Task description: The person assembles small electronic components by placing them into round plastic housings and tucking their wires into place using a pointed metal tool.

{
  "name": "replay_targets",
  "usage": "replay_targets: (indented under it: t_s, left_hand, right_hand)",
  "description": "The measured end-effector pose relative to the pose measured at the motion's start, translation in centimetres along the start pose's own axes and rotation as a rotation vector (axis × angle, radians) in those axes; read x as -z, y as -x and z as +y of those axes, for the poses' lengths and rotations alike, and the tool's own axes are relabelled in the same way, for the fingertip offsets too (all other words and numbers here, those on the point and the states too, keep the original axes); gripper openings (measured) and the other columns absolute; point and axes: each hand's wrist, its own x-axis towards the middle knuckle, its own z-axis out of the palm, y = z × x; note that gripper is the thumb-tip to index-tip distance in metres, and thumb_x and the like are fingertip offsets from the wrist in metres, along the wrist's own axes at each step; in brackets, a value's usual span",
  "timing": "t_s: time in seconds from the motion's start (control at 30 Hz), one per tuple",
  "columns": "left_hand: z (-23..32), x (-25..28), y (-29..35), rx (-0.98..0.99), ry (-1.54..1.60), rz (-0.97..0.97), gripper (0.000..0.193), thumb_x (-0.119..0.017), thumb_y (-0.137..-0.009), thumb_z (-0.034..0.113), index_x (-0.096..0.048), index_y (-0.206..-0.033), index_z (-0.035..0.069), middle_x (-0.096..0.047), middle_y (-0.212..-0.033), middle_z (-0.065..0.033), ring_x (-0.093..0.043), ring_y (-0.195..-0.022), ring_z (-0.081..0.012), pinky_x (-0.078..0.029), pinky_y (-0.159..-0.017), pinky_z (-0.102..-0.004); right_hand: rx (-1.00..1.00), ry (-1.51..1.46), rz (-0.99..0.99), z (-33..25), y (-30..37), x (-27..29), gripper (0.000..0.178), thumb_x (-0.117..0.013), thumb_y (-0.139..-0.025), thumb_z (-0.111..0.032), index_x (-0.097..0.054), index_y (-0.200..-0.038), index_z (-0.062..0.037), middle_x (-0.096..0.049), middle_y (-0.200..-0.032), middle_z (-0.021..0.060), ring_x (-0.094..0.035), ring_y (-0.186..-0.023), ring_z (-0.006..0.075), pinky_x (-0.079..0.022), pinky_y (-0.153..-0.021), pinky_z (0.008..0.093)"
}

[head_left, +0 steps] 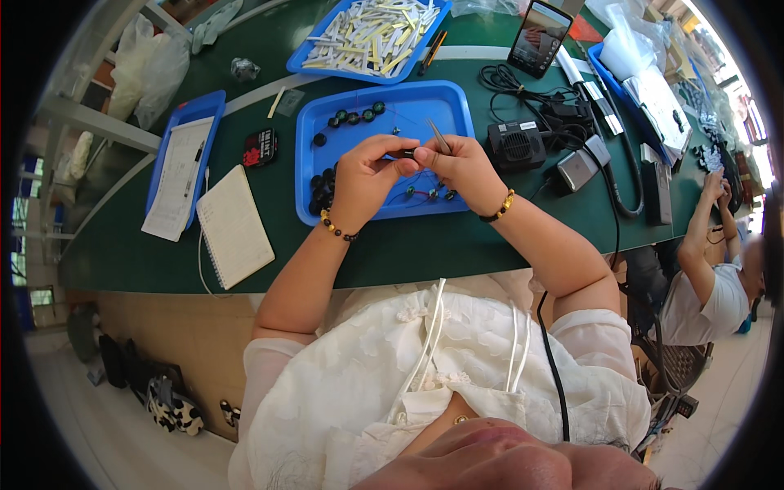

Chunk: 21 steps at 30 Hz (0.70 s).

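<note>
Over a blue tray [469,104], both hands meet with their fingertips close together. My left hand [365,178] is closed in a pinch on a small dark part [406,153], mostly hidden by the fingers. Held in my right hand [471,173] is a pair of metal tweezers [439,137], tips pointing up and away; its thumb and finger also reach the small part. Black round parts [318,196] lie in the tray beside my left hand, and a row of dark round parts with greenish faces [354,118] lies behind it. Thin wires with small pieces [433,194] sit under my right hand.
A blue tray of white and yellow strips [371,37] stands behind. At left lie a notebook [235,227], a black-and-red box [260,148] and a tray with papers [181,175]. A phone [540,38], cables and a black speaker-like box [516,145] stand right. Another person [710,298] sits far right.
</note>
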Motion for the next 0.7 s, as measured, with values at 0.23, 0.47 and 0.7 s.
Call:
replay_targets:
  t_s: [0.23,0.47,0.7]
  left_hand:
    - [0.1,0.0,0.0,0.079,0.063,0.026,0.025,-0.074,-0.084,0.000,-0.070,-0.109,-0.001,-0.070,-0.095,-0.0081,-0.070,-0.082,-0.0139,-0.059,-0.073,-0.0258]
    - [0.2,-0.1,0.1,0.230,0.299,0.041,0.024,-0.071,-0.088,0.001,-0.068,-0.111,-0.004,-0.071,-0.101,-0.0113,-0.070,-0.081,-0.0157,-0.060,-0.076,-0.0273]
    - [-1.4,0.4,0.1,0.307,0.487,0.033,0.028,-0.068,-0.093,0.010,-0.065,-0.117,-0.003,-0.070,-0.105,-0.0108,-0.069,-0.085,-0.0149,-0.060,-0.078,-0.0275]
  right_hand:
    - [-0.004,-0.057,0.014,0.3,-0.3,0.2,0.026,-0.073,-0.090,-0.030,-0.070,-0.089,-0.0043,-0.058,-0.068,-0.0044,-0.046,-0.057,0.0036,-0.035,-0.050,0.0208]
    - [0.449,0.428,0.120,1.5,-0.5,0.2,0.019,-0.072,-0.090,-0.021,-0.073,-0.095,-0.0024,-0.062,-0.066,0.0092,-0.053,-0.060,0.0097,-0.047,-0.057,0.0272]
    - [0.457,0.552,0.088,0.3,-0.4,0.1,0.022,-0.072,-0.090,-0.023,-0.072,-0.094,-0.0018,-0.059,-0.062,0.0088,-0.048,-0.056,0.0133,-0.045,-0.055,0.0273]
